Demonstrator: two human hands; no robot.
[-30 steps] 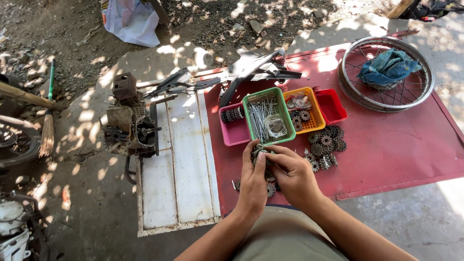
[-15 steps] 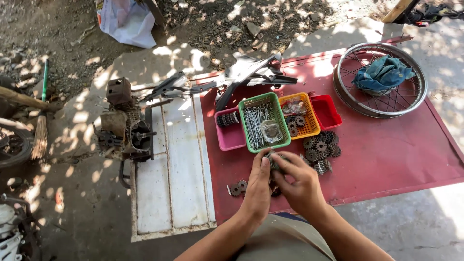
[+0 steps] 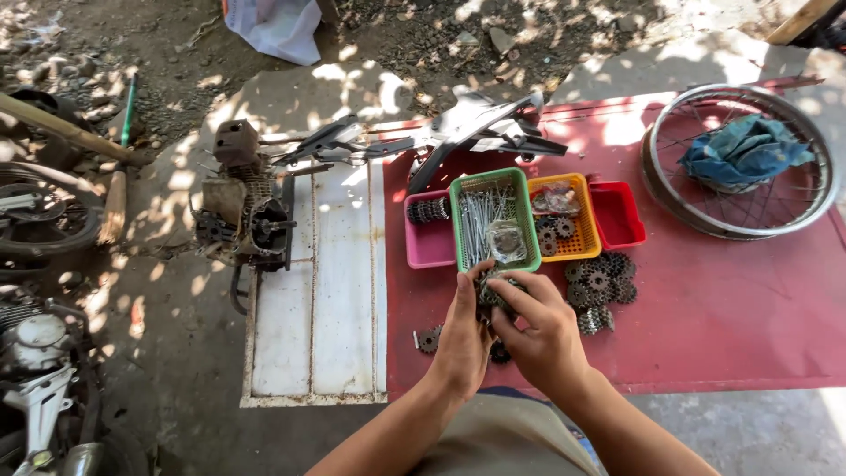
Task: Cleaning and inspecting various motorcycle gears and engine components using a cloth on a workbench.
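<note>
Both my hands meet over the red sheet (image 3: 723,317), just below a green basket (image 3: 463,220) of metal spokes. My left hand (image 3: 463,339) and my right hand (image 3: 542,330) together grip a small dark gear part (image 3: 490,286) between the fingertips. Beside my right hand lies a pile of dark gears (image 3: 599,282). One loose gear (image 3: 429,338) rests left of my left hand. A pink basket (image 3: 427,242), an orange basket (image 3: 577,242) with parts and a red basket (image 3: 617,216) stand side by side with the green one.
A spoked wheel rim (image 3: 797,207) with a blue cloth (image 3: 740,152) in it lies at the right. A white panel (image 3: 317,291) lies left of the sheet, with an engine block (image 3: 242,216) beside it. Black frame parts (image 3: 476,128) lie behind the baskets.
The view has shifted slightly. My hands stay together on the gear part, the fingers working around it just below the green basket.
</note>
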